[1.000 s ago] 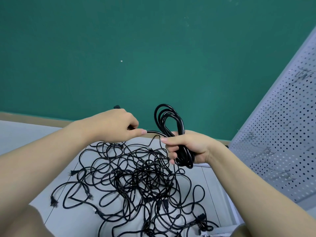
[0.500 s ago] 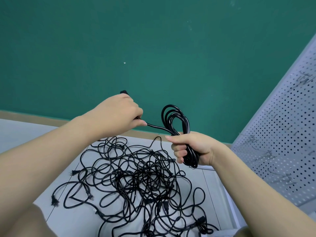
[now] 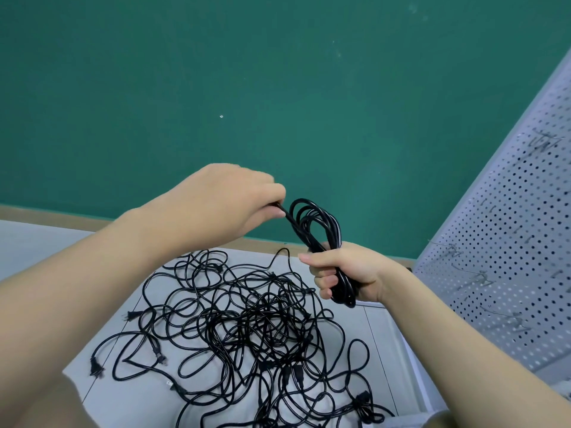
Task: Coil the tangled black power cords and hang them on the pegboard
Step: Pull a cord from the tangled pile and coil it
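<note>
Coiled cord (image 3: 321, 230) gripped in right hand (image 3: 349, 273), fingers curled round its middle, loops rising above the fist; free end pinched by left hand (image 3: 222, 205) just left of coil. Tangled cords (image 3: 247, 329) below coil on floor (image 3: 46, 239); pegboard (image 3: 509, 242) right of coil

2 hands (image 3: 228, 208) (image 3: 346, 273), 1 coiled cord (image 3: 315, 223), 1 tangled cord pile (image 3: 253, 329), 1 pegboard (image 3: 509, 242).
</note>
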